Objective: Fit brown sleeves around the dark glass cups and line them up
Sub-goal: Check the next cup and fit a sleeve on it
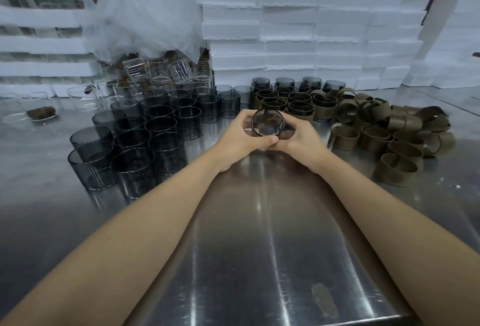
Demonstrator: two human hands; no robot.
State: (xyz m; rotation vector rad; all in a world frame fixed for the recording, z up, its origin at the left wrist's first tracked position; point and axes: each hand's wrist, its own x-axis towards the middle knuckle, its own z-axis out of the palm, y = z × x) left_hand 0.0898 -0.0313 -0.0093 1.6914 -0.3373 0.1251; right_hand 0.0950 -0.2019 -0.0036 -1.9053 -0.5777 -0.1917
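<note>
While both hands are holding a single dark glass cup (267, 124) over the steel table (259, 222), its mouth tilting toward the camera, a worker is fitting it for its sleeve. The left hand (239, 136) is curling round the cup's left side, with the thumb lying along the lower edge. The right hand (301, 141) is gripping the other side, its fingers pinching what appears to be a brown sleeve (287, 134) against the glass.

The wrapping itself looks to be the step in hand. The next move is likely calling for the band to be seated evenly round the wall, then for the cup to join the sleeved cups (298, 102) standing in rows just beyond the hands. Bare cups (135, 144) are waiting at left, and loose sleeves (389, 131) are lying heaped at right.

Fingers are hiding most of the band, so how far round it is reaching cannot be told.
</note>
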